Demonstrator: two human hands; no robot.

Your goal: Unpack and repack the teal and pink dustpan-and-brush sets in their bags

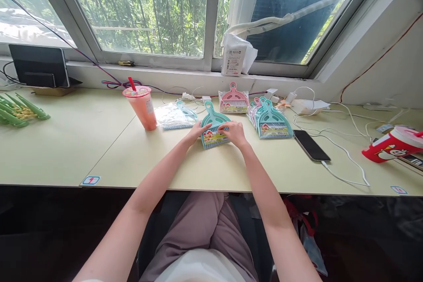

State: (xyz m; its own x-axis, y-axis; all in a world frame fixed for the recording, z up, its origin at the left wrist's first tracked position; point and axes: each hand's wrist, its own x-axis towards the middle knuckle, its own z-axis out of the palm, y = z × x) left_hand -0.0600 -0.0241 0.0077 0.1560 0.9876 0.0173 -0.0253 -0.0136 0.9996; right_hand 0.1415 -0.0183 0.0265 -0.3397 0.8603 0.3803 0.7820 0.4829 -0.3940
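Note:
A teal mini dustpan and brush set point(214, 119) with a printed label stands tilted on the table between my hands. My left hand point(197, 133) grips its left edge, thumb across the front. My right hand point(234, 133) is at its right side, fingers pinched together against the label. Behind it lies a pink dustpan set point(234, 99) in clear wrap. To the right is a pile of wrapped sets with a teal dustpan set point(273, 121) on top. Flat clear plastic packaging point(175, 116) with a teal handle lies to the left.
A pink drink cup point(142, 110) with a red straw stands left of the packaging. A black phone point(311, 145) on a white cable point(346, 156) and a red cup point(393, 145) are at right. Green items point(20, 110) and a tablet point(38, 66) are far left; a tissue pack point(233, 61) stands on the sill.

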